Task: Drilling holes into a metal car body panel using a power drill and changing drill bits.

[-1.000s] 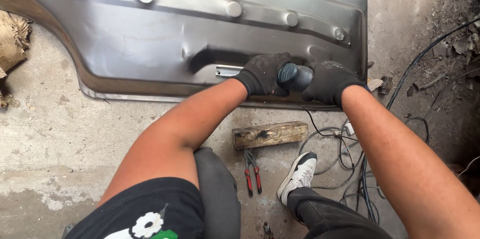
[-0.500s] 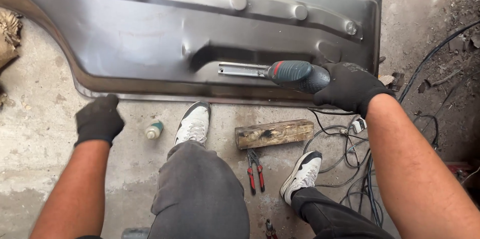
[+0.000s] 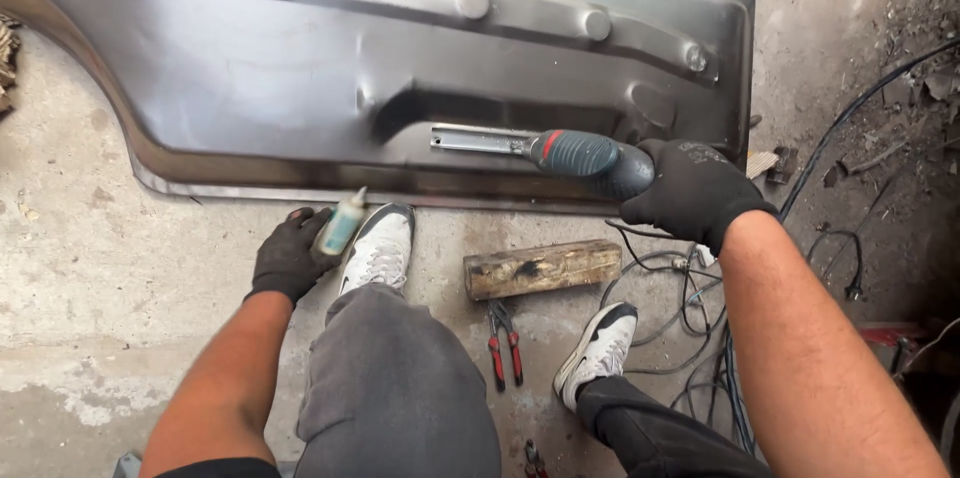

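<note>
the right hand [image 3: 695, 193] grips a heavy-looking power tool [image 3: 570, 151] by its rubbery handle against the stiff metal panel [image 3: 300, 68], the left hand [image 3: 290, 256] clutching a small light bottle [image 3: 340, 226] beside the shoe.

Body-repair workshop: sheet-metal panel [image 3: 400, 68], concrete floor [image 3: 90, 268], pliers [image 3: 503, 343], cables [image 3: 690, 318].

Wood block [image 3: 542, 269], cables [image 3: 690, 318] clutter floor

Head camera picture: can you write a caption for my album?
Gloved right hand holds a power saw on a grey metal panel; left hand grips a small bottle.
</note>
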